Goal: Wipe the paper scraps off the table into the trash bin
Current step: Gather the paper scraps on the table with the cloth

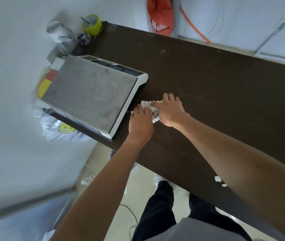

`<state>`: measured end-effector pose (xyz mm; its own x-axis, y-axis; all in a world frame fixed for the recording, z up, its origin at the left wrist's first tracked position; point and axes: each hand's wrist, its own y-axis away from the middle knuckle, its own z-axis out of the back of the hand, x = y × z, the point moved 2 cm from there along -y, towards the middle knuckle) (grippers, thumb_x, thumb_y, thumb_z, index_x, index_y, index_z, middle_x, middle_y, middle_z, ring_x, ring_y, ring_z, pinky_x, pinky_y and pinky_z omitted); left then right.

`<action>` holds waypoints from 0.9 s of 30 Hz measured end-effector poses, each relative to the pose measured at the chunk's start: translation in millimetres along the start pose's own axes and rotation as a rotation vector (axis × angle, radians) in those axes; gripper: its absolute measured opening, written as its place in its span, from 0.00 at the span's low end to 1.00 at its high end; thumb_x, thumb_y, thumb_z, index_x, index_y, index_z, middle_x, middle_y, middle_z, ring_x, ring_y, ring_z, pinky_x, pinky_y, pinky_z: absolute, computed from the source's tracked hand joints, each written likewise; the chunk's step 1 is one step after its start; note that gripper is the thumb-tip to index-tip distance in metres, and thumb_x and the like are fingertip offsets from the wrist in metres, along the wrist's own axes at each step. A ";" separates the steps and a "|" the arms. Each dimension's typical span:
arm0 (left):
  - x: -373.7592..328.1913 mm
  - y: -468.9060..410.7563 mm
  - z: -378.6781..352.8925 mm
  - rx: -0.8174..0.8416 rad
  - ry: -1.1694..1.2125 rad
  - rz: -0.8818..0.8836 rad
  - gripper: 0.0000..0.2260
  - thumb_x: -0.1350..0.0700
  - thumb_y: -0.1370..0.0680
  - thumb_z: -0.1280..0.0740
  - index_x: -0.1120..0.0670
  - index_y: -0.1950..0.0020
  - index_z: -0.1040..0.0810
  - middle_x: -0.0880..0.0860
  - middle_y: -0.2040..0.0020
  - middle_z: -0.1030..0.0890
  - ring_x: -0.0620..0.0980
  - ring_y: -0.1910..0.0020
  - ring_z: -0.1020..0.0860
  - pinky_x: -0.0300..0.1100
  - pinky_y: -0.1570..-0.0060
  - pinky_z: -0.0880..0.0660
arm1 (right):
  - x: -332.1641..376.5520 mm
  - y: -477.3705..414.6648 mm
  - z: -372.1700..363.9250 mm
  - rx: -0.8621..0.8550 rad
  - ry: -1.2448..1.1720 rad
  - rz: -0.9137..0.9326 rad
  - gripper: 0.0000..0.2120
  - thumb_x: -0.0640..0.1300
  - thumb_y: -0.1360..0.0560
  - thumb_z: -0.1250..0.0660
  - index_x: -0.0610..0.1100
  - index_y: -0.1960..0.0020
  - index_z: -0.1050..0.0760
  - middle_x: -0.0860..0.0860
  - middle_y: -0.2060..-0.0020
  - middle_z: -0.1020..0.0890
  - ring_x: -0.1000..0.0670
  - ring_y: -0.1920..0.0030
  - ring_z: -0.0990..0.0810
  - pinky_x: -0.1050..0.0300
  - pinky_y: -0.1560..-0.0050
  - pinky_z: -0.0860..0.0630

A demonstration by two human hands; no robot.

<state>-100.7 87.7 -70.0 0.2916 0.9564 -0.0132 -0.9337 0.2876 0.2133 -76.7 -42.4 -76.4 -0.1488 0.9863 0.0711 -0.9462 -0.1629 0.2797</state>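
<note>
**Surface** (207,75): a long, dark brown wood-grain top. You stand at its near edge in dark trousers (157,206).

**Scale** (93,91): a white body with a dull steel platter. It sits at the left end of the surface, with its near corner reaching the near edge.

**Paper wad** (153,111): crumpled white paper with dark specks. It lies on the surface just right of the scale, under both your hands.

**Left hand** (140,123): palm down, with relaxed fingers laid over the near-left part of the wad, pressing it.

**Right hand** (169,110): palm down, with fingers spread over the far-right part of the wad, also pressing and not clenched.

**Paper scraps** (217,179): two small white bits near the near edge, well right of the wad and beside your right forearm.

**Yellow cup** (93,24): stands at the far left corner among blurred grey containers.

**Orange bag** (160,16): hangs against the pale wall beyond the far edge.

**Floor** (138,185): pale tiles. White crumpled bits (86,180) lie below the near edge, and clear plastic bags (60,129) lie off the left end.
</note>
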 end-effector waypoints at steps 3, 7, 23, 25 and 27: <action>8.5 9.1 0.9 0.011 -0.033 0.050 0.24 0.54 0.22 0.33 0.60 0.29 0.33 0.63 0.30 0.28 0.60 0.31 0.29 0.50 0.35 0.28 | 17.2 -0.9 -1.6 -0.003 0.023 0.015 0.28 0.48 0.24 0.34 0.58 0.27 0.37 0.42 0.35 0.33 0.39 0.36 0.33 0.44 0.35 0.36; 20.3 13.3 6.3 0.013 -0.206 -0.010 0.18 0.50 0.21 0.33 0.59 0.35 0.24 0.59 0.41 0.19 0.58 0.41 0.22 0.49 0.42 0.24 | 41.4 0.0 -3.6 -0.019 0.014 0.074 0.25 0.51 0.25 0.35 0.60 0.29 0.34 0.44 0.36 0.32 0.40 0.36 0.33 0.43 0.31 0.39; 22.6 109.8 -23.6 0.073 -0.161 0.212 0.22 0.45 0.20 0.43 0.60 0.36 0.24 0.56 0.48 0.18 0.55 0.52 0.18 0.47 0.57 0.22 | 96.4 55.6 -23.2 -0.025 -0.082 0.415 0.17 0.51 0.22 0.40 0.58 0.35 0.24 0.43 0.37 0.28 0.39 0.36 0.30 0.43 0.28 0.43; 12.2 128.7 -23.9 0.075 -0.162 0.246 0.21 0.44 0.19 0.43 0.59 0.41 0.23 0.55 0.55 0.18 0.53 0.59 0.18 0.43 0.68 0.28 | 96.9 70.7 -27.7 -0.019 -0.095 0.466 0.16 0.50 0.23 0.38 0.58 0.36 0.23 0.44 0.39 0.27 0.40 0.37 0.29 0.43 0.27 0.43; 1.9 140.3 -26.6 0.094 -0.113 0.282 0.20 0.44 0.20 0.42 0.58 0.47 0.20 0.52 0.61 0.19 0.50 0.66 0.20 0.40 0.72 0.30 | 92.9 83.0 -31.2 -0.033 -0.104 0.510 0.17 0.52 0.24 0.42 0.58 0.38 0.22 0.45 0.41 0.25 0.40 0.37 0.29 0.43 0.27 0.43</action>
<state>-236.7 131.3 -66.0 0.0497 0.9848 0.1667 -0.9592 0.0005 0.2827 -178.0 36.5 -76.4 -0.5656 0.7736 0.2856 -0.7695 -0.6197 0.1547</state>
